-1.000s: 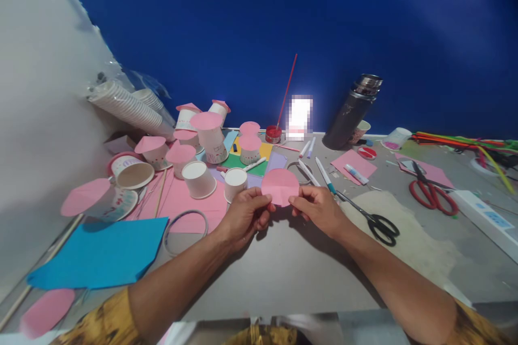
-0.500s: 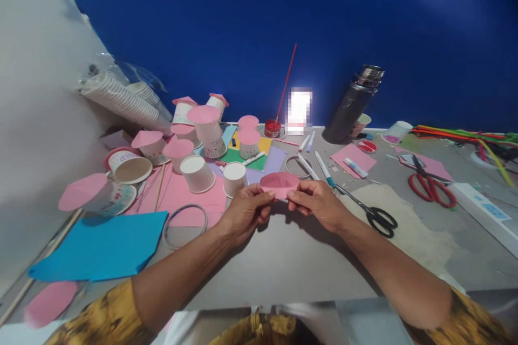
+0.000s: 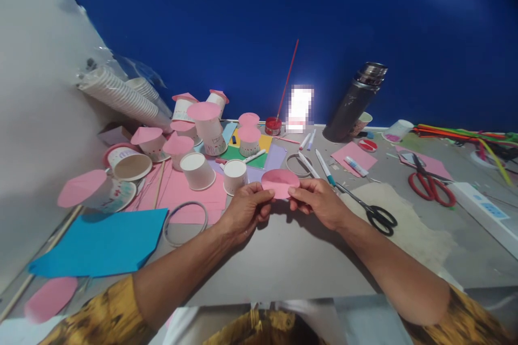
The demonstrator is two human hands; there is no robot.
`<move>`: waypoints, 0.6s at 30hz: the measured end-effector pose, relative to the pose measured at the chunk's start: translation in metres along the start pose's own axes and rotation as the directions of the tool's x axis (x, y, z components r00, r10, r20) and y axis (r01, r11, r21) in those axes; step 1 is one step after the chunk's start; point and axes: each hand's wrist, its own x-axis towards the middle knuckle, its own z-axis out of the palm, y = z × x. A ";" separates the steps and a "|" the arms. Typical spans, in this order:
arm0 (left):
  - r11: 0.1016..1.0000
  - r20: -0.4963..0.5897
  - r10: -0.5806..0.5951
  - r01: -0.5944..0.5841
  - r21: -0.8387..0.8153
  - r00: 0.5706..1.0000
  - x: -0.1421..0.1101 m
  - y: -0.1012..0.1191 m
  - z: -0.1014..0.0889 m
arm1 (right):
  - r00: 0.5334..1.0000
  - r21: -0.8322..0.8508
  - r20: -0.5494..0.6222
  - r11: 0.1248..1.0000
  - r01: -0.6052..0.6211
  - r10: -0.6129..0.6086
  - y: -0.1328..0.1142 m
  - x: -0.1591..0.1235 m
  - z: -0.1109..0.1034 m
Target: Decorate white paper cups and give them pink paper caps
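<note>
A pink paper circle [image 3: 280,181], bent into a shallow curve, is held over the grey table [image 3: 283,259] by both my hands. My left hand [image 3: 245,212] pinches its left edge and my right hand [image 3: 318,202] pinches its right edge; both are closed on the paper. Just behind the circle stands an upside-down white paper cup [image 3: 235,176]. Black-handled scissors [image 3: 374,214] lie right of my right hand.
Several paper cups with pink tops [image 3: 208,126] crowd the back left, beside a stack of cups [image 3: 121,97]. Blue paper [image 3: 101,242], pink sheets [image 3: 182,191], a tape ring [image 3: 186,215], markers [image 3: 324,167], red scissors [image 3: 431,186], a dark flask [image 3: 354,102] and a red paint pot [image 3: 273,125] lie about.
The pink circle went from upright and nearly flat to bent and tipped back between my fingers. Both hands stayed in about the same place.
</note>
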 end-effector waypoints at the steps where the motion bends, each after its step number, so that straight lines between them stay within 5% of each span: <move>1: 1.000 0.000 -0.001 0.001 -0.001 1.000 0.000 0.000 0.000 | 1.000 -0.003 -0.002 1.000 -0.001 0.001 0.000 0.000 0.000; 10: 0.997 -0.025 0.046 -0.044 0.062 0.999 -0.001 -0.003 0.003 | 0.999 -0.008 0.024 0.999 -0.032 0.032 0.005 0.001 0.003; 18: 0.997 0.082 -0.014 0.008 0.080 0.997 -0.006 0.001 0.002 | 1.000 -0.018 -0.006 1.000 -0.026 0.026 0.006 0.001 0.003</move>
